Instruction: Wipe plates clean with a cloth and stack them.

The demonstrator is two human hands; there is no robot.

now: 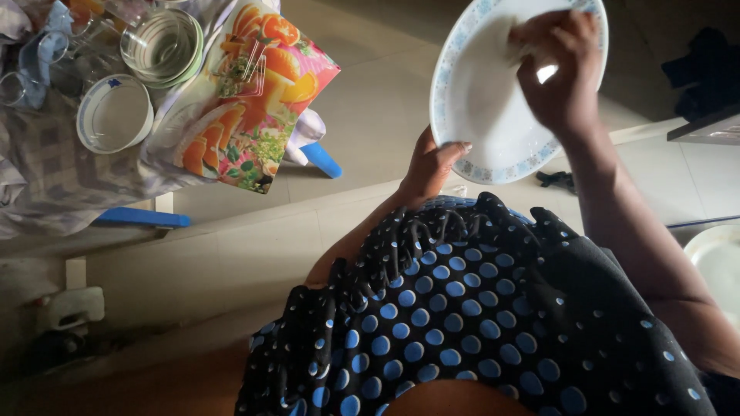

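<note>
**Oval plate held over the lap, upper right of the frame**

As you look down, the white oval plate (493,100) with its pale blue patterned rim sits in the upper right of the frame, tilted so that its hollow face turns toward you. Its long axis runs from the lower middle toward the upper right corner, where the top edge of the frame cuts off the far rim. Your left hand (428,166) clamps the lower left rim: the thumb lies over the front edge, and the other fingers are hidden behind the plate. Your right hand (559,69) rests on the plate's face near its upper part, fingers curled together and pressed on a pale patch; whether this is a cloth, a sponge or foam is hard to make out. Below the plate, the black dress with blue dots (462,323) fills the lower middle. At the upper left, a cloth-covered table (46,185) bears a small white bowl (114,114), stacked glass bowls (160,45) and a fruit-printed cloth (247,100). Part of another pale dish (717,266) is cut off at the right edge.
</note>
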